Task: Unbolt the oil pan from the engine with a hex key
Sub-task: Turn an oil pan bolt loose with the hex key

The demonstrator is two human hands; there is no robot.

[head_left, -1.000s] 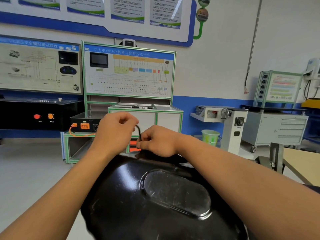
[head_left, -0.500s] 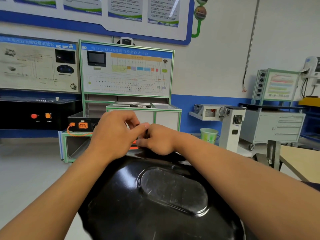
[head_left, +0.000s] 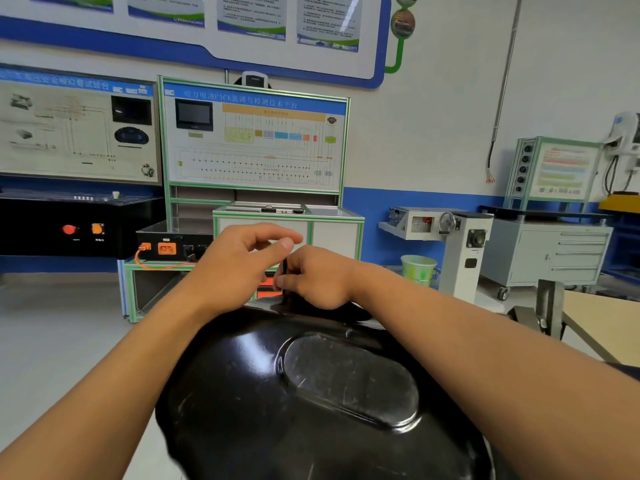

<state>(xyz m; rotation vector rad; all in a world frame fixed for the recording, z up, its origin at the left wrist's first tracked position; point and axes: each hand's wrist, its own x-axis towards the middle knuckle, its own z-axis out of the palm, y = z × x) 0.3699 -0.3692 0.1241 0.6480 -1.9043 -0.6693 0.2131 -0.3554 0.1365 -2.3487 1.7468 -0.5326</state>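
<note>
Fingers of the right hand [head_left: 317, 278] are curled round a thin black hex key [head_left: 284, 270], thumb and forefinger pinching its shaft. The hex key stands nearly upright at the far rim of the glossy black pressed-metal oil pan [head_left: 242, 393], and its lower end is hidden where it meets that rim. The left hand [head_left: 239, 268] hovers just beside it, fingers loosely curled, with a narrow gap between thumb and forefinger and nothing visible in it. The thumb tip sits just above the key's top, and I cannot tell whether they touch. The oil pan fills the near foreground, its oval raised panel facing up, and both forearms reach across it. Beyond the far rim stands a green-framed white training board [head_left: 254, 140]. A black box with orange connectors [head_left: 173, 245] is at its left foot. Further right are a pale green plastic bucket [head_left: 418, 268], a white pedestal stand [head_left: 464, 251] and a grey drawer cabinet [head_left: 554, 254].
</note>
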